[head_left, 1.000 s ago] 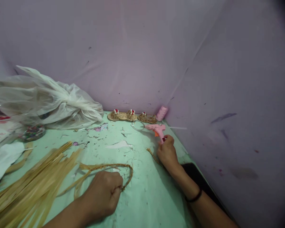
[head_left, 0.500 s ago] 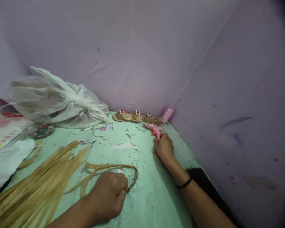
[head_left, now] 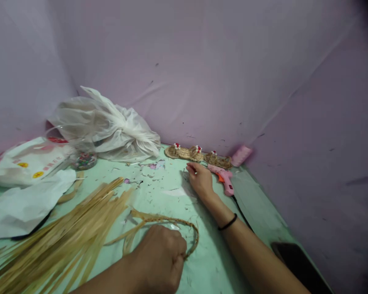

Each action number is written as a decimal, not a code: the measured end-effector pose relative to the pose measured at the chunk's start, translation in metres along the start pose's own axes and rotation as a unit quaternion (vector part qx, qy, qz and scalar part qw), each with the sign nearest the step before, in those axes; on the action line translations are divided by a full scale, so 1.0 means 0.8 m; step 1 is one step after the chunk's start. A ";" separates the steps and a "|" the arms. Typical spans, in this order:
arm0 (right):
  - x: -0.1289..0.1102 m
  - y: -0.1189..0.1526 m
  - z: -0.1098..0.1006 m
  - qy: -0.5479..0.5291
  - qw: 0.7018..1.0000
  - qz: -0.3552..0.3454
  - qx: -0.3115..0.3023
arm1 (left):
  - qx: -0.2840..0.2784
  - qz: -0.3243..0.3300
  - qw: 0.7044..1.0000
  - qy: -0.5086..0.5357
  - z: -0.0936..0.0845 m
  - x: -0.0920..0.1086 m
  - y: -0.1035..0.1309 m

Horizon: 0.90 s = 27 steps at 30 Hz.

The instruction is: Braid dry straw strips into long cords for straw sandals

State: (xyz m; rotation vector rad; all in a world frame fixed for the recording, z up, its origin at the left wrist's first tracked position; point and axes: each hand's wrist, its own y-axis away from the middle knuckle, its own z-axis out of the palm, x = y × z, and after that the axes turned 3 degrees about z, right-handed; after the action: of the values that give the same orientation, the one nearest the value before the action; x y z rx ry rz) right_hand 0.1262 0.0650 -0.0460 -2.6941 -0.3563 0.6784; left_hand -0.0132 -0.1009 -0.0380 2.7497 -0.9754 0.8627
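My left hand (head_left: 164,259) is closed in a fist on a braided straw cord (head_left: 194,232), near one end. The cord curves up and leftward over the table, and its far end spreads into loose flat strands. My right hand (head_left: 200,179) is over the table just left of a pink glue gun (head_left: 222,175) with an orange trigger. Its thumb and fingers are bent together at the tips; anything between them is too small to make out. Behind it, small woven straw slippers (head_left: 184,152) with red and white bead flowers line the wall.
Loose straw strips (head_left: 76,228) spread across the left side. Behind them are a knotted plastic bag (head_left: 119,130), a tub of beads (head_left: 85,160) and a white printed packet (head_left: 37,161). A pink spool (head_left: 241,155) leans in the corner; a dark flat object (head_left: 297,261) lies right.
My right hand has let go of the glue gun's handle and moved left to beside its nozzle. The left hand keeps its grip on the cord. The view has swung left.
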 end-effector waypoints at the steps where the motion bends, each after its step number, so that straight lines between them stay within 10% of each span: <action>1: -0.001 -0.004 0.000 0.013 1.000 0.006 -0.013 | -0.001 0.000 1.000 0.001 -0.001 0.000 0.000; 11: 0.004 -0.039 0.000 0.035 0.991 0.029 -0.123 | 0.006 0.016 1.000 -0.025 0.000 -0.002 0.001; 27: -0.015 -0.029 0.007 0.086 0.991 0.030 -0.103 | 0.013 0.006 1.000 -0.017 -0.002 0.003 0.004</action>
State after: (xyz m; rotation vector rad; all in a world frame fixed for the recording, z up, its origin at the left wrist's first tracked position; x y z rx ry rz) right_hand 0.1094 0.0836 -0.0372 -2.9441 -0.3161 0.4420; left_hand -0.0143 -0.1038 -0.0360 2.7911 -0.9951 0.8382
